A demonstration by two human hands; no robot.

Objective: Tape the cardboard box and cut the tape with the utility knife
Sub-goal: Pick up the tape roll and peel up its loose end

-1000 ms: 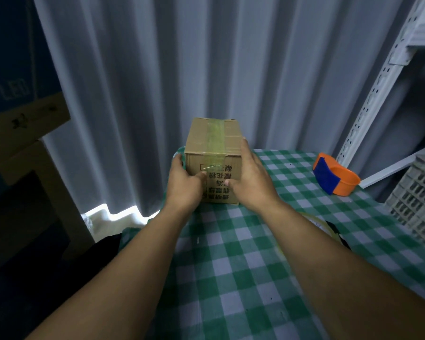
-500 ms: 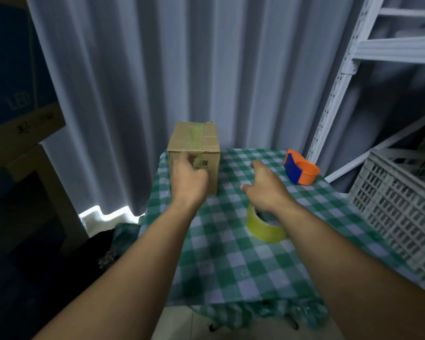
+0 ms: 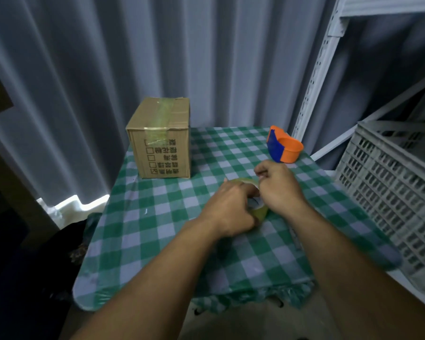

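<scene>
A small cardboard box [image 3: 163, 146] stands at the far left corner of the table, with a strip of yellowish tape over its top and down its front. A roll of yellowish tape [image 3: 259, 213] lies mid-table, mostly hidden by my hands. My left hand [image 3: 230, 208] grips the roll from the left. My right hand [image 3: 277, 187] pinches at the roll's far edge with thumb and fingers. No utility knife is visible.
An orange and blue tape dispenser [image 3: 284, 148] sits at the far right of the green checked tablecloth [image 3: 157, 229]. A grey plastic crate [image 3: 398, 192] stands to the right, beside a white metal shelf post [image 3: 317, 77]. Grey curtains hang behind the table.
Both hands have left the box, which stays at the far left corner. They came together on the tape roll in the middle of the table.
</scene>
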